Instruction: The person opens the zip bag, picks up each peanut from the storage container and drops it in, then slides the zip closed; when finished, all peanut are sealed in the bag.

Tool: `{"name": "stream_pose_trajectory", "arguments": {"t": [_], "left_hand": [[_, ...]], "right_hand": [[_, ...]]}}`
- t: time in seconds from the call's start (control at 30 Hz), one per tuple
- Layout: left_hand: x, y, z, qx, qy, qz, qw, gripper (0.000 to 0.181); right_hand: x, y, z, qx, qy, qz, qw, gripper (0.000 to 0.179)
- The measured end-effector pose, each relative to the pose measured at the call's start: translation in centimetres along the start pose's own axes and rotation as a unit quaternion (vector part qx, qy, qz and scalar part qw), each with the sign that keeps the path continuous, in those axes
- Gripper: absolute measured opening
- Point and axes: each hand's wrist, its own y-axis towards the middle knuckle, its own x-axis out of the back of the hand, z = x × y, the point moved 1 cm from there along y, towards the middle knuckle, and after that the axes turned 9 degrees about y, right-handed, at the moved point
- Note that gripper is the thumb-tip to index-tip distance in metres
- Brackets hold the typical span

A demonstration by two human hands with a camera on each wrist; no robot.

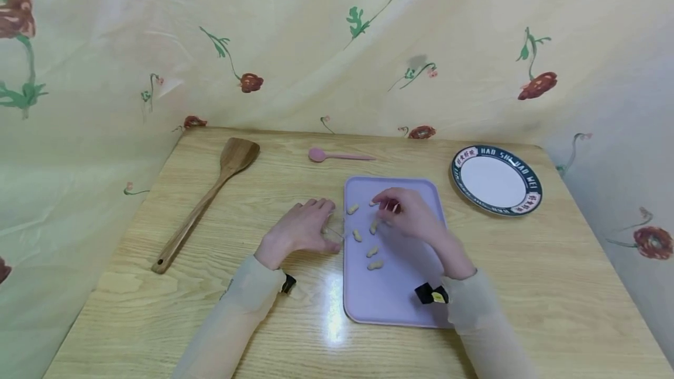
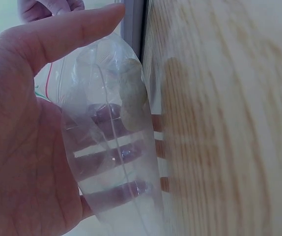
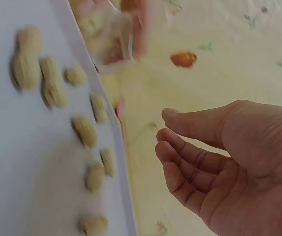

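Observation:
My left hand (image 1: 307, 230) is beside the left edge of a lilac tray (image 1: 396, 300), holding a clear plastic bag (image 2: 141, 216) between thumb and fingers. Through the film a peanut (image 2: 132, 98) shows inside, and the fingers are visible behind it. In the right wrist view the bag (image 3: 112, 42) appears blurred past the tray rim. Over the tray hovers my right hand (image 1: 411, 215), its fingers loosely bent with nothing between them in the right wrist view. Several unshelled peanuts (image 1: 375, 265) lie scattered on the tray's left half; one (image 1: 372, 203) is close to the right fingertips.
A wooden spatula (image 1: 202, 203) lies on the left of the wooden table (image 1: 526, 285). Behind the tray is a pink spoon (image 1: 317, 154). To the right sits a white plate (image 1: 492, 182) with a dark patterned rim. Flowered cloth (image 1: 295, 28) hangs around the table.

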Motion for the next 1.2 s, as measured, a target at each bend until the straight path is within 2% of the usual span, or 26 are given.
{"name": "stream_pose_trajectory", "arguments": {"t": [0.13, 0.4, 0.73, 0.9, 1.2], "left_hand": [[-0.1, 0.0, -0.1, -0.005, -0.009, 0.001, 1.0000, 0.085], [-0.1, 0.1, -0.1, -0.004, 0.001, -0.001, 1.0000, 0.086], [-0.1, 0.0, -0.1, -0.001, 0.004, 0.002, 1.0000, 0.086], [0.1, -0.1, -0.2, 0.000, 0.000, 0.003, 1.0000, 0.086], [0.2, -0.2, -0.2, 0.002, 0.001, 0.006, 1.0000, 0.087]], "right_hand": [[1.6, -0.8, -1.4, -0.008, 0.004, -0.009, 0.9999, 0.020], [3.5, -2.8, -4.1, -0.022, -0.010, 0.009, 0.9997, 0.027], [2.7, -3.7, -6.0, -0.055, -0.041, 0.076, 0.9947, 0.034], [2.4, -3.8, -5.8, -0.069, -0.056, 0.086, 0.9924, 0.035], [2.3, -3.5, -5.9, -0.070, -0.062, 0.090, 0.9916, 0.031]]}}
